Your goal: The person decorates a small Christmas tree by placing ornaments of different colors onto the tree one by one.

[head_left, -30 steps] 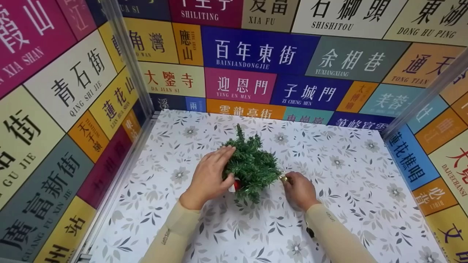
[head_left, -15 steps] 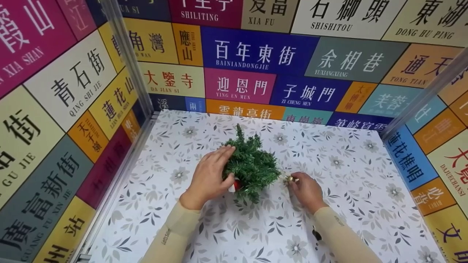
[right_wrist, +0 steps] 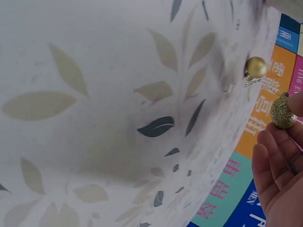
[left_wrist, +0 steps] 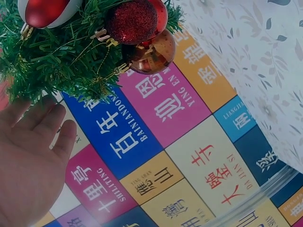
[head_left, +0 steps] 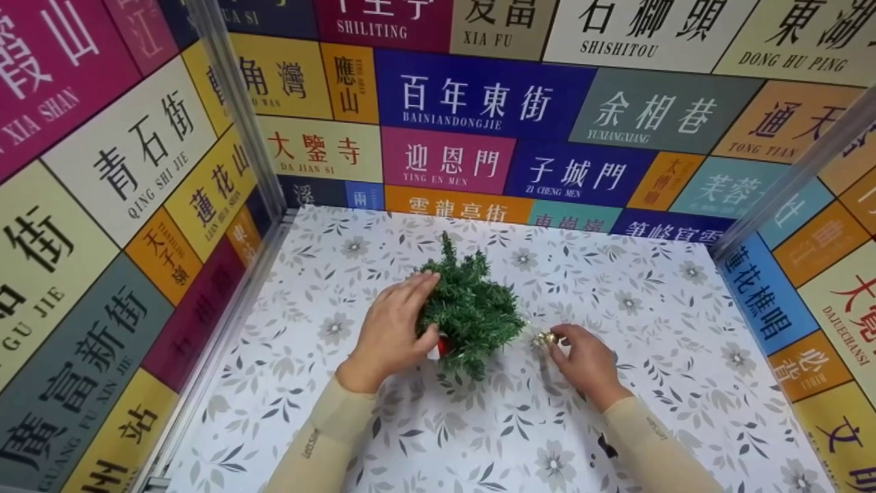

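My left hand (head_left: 391,334) wraps around the side of the little green tree (head_left: 471,311), fingers curled into its branches. My right hand (head_left: 586,363) sits just beside the tree on the right, and its fingertips pinch a tiny glittery gold ball (right_wrist: 282,111). A shiny gold ball (right_wrist: 256,67) lies near it. Red balls (left_wrist: 134,21) hang in the tree. The tree stands in the middle of the flowery table (head_left: 643,301), with colorful sign walls (head_left: 479,96) around.
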Demonstrator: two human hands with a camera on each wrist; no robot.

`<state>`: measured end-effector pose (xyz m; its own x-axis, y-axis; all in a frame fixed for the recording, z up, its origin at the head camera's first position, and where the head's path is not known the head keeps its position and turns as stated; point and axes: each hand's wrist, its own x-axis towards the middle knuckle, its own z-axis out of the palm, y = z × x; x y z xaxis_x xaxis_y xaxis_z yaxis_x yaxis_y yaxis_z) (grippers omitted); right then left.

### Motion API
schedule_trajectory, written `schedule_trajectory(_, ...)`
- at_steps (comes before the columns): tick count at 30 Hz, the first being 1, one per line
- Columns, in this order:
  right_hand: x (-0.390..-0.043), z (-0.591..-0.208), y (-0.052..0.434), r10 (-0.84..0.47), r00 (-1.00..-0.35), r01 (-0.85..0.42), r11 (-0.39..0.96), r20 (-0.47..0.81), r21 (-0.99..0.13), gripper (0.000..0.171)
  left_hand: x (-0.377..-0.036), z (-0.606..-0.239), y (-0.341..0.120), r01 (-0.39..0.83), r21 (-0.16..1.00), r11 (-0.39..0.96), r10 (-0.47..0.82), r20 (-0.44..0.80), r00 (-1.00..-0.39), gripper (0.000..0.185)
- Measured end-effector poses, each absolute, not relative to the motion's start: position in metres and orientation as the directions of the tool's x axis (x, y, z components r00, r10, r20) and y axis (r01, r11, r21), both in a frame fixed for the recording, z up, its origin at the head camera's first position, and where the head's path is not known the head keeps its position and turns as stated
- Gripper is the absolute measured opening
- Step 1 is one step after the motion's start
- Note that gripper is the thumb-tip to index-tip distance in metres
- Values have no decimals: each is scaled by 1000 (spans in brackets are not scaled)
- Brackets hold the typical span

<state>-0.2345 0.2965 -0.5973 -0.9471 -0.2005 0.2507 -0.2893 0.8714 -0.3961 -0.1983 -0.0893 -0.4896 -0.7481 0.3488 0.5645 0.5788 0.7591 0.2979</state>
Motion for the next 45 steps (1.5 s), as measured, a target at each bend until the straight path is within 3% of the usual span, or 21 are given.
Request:
schedule_trajectory(7,-219,-578,286,-270,-877,-418,836,399,-354,29,-199,-489,-89,588,293,754,350,578,-737,73)
schedule_trajectory(16,-204,-555,273,-356,-688,-636,716,633,-289,29,-198,-489,-88,595,295,747,348,589,-729,73)
schedule_trajectory(24,-196,-532,253,-369,-552,-752,607,748,-255,32,-196,-488,-85,607,293,739,350,602,-717,73)
schedule_trajectory(39,-184,-513,221,-385,-492,-834,466,781,-296,33,-195,-487,-70,705,217,675,352,746,-566,75)
schedule_trajectory(45,-179,-511,211,-375,-530,-823,444,761,-354,38,-192,-487,-63,723,195,663,364,760,-538,66)
